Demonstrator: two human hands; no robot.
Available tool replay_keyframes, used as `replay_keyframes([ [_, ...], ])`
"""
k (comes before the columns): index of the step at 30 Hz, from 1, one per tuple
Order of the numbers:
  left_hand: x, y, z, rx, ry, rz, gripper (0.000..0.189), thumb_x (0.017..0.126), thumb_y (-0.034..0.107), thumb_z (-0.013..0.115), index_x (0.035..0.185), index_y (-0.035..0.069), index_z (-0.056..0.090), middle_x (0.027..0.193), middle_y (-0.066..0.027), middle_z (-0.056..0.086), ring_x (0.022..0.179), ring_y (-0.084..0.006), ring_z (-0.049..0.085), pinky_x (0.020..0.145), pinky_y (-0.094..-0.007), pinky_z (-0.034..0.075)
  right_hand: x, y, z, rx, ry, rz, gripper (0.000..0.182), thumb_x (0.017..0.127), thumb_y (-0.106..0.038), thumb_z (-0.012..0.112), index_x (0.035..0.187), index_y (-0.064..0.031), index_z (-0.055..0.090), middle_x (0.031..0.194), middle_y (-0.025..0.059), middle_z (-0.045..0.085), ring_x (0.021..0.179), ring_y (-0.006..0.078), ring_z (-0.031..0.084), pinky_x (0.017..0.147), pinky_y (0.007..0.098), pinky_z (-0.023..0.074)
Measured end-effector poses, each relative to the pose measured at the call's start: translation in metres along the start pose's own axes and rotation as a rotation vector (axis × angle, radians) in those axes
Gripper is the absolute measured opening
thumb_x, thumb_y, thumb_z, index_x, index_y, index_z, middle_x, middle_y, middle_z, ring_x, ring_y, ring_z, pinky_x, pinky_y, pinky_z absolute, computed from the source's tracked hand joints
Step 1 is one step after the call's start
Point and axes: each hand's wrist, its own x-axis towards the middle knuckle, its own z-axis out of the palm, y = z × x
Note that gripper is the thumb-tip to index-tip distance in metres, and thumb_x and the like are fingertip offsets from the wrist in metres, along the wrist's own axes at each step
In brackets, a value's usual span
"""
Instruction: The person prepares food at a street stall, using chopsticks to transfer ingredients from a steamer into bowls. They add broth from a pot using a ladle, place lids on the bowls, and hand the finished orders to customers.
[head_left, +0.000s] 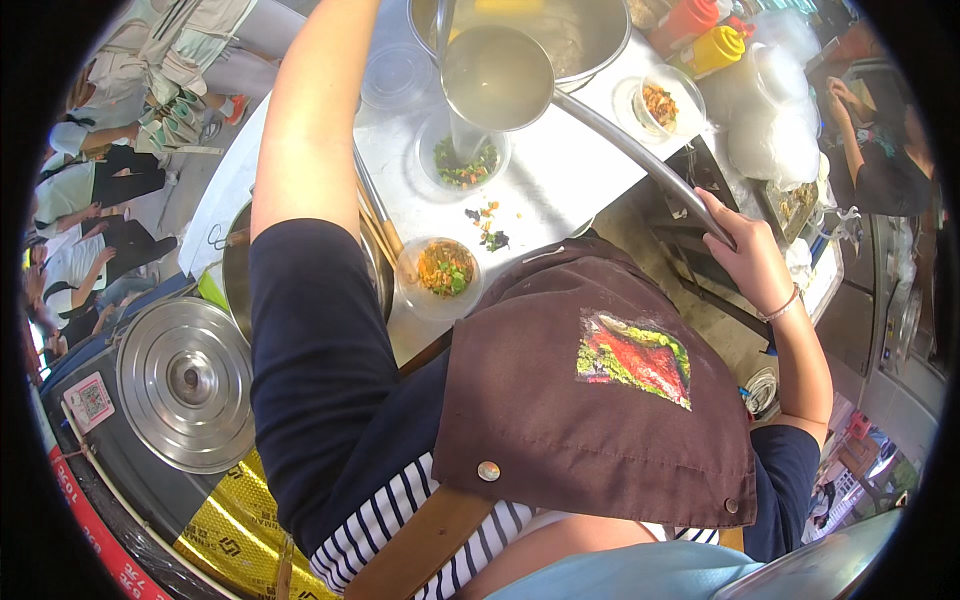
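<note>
My right hand (739, 244) is closed round the long handle of a metal ladle (499, 79). Cloudy pale broth fills the ladle's bowl, tilted above a clear plastic bowl (465, 161) of chopped greens and orange bits. A pale stream appears to run from its lip into that bowl. Behind the ladle stands a large metal pot (604, 45) of broth. My left arm reaches up past the top edge of the picture, so the left hand is out of view. Near my apron, another plastic bowl (442, 277) holds chopped greens and orange toppings.
Scattered toppings (491, 229) lie on the white table (555, 169). Right of the pot are a plastic bowl with toppings (664, 105), squeeze bottles (709, 51) and stacked clear containers (776, 127). A metal lid (187, 382) lies at left, beside a second pot (238, 281). People stand beyond the table.
</note>
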Motion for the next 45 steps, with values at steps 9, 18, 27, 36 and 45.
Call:
replay_keyframes([
  [9,-0.016,-0.007,-0.009,-0.421,0.149,-0.143,0.023,0.083,0.015,0.05,0.102,0.013,0.063,0.099,-0.0073,0.064,0.093,-0.0207,0.06,0.083,-0.0341,0.047,-0.006,0.004,0.008,-0.043,0.068,-0.056,0.056,0.077,-0.002,0.059,0.13,-0.0105,0.045,0.09,0.0199,0.061,0.081,0.0351,0.058,0.072,0.0385,0.0457],
  [18,0.015,0.006,-0.039,-1.148,0.17,-0.319,0.016,0.085,0.011,0.057,0.1,0.008,0.064,0.091,-0.008,0.065,0.084,-0.0167,0.06,0.075,-0.0319,0.049,-0.012,0.014,0.019,-0.167,0.165,-0.035,0.059,0.077,-0.003,0.059,0.132,-0.0165,0.043,0.077,0.0147,0.057,0.071,0.0323,0.057,0.065,0.0398,0.0457],
  [27,0.0,0.002,-0.025,-0.963,0.153,-0.321,0.017,0.089,0.014,0.053,0.099,0.004,0.063,0.091,-0.0068,0.064,0.086,-0.0188,0.06,0.075,-0.0321,0.047,-0.015,0.022,0.027,-0.322,0.233,-0.113,0.061,0.077,-0.004,0.06,0.134,-0.0192,0.041,0.07,0.0116,0.05,0.06,0.0295,0.055,0.056,0.0402,0.0449],
  [36,0.009,0.006,-0.031,-1.552,0.14,-0.451,0.023,0.093,0.017,0.044,0.098,0.003,0.06,0.089,-0.0086,0.062,0.077,-0.0217,0.059,0.067,-0.0323,0.048,-0.018,0.023,0.038,-0.536,0.304,-0.195,0.064,0.076,-0.004,0.059,0.135,-0.0198,0.04,0.068,0.0079,0.042,0.051,0.0229,0.052,0.048,0.0352,0.0447],
  [45,0.05,0.022,-0.072,-2.79,0.05,-0.634,0.032,0.095,0.025,0.038,0.1,0.0,0.057,0.091,-0.0121,0.059,0.085,-0.0225,0.056,0.078,-0.033,0.044,-0.019,0.038,0.048,-0.744,0.39,-0.241,0.069,0.072,-0.003,0.054,0.136,-0.0233,0.04,0.071,0.0023,0.041,0.06,0.0147,0.048,0.055,0.028,0.0446],
])
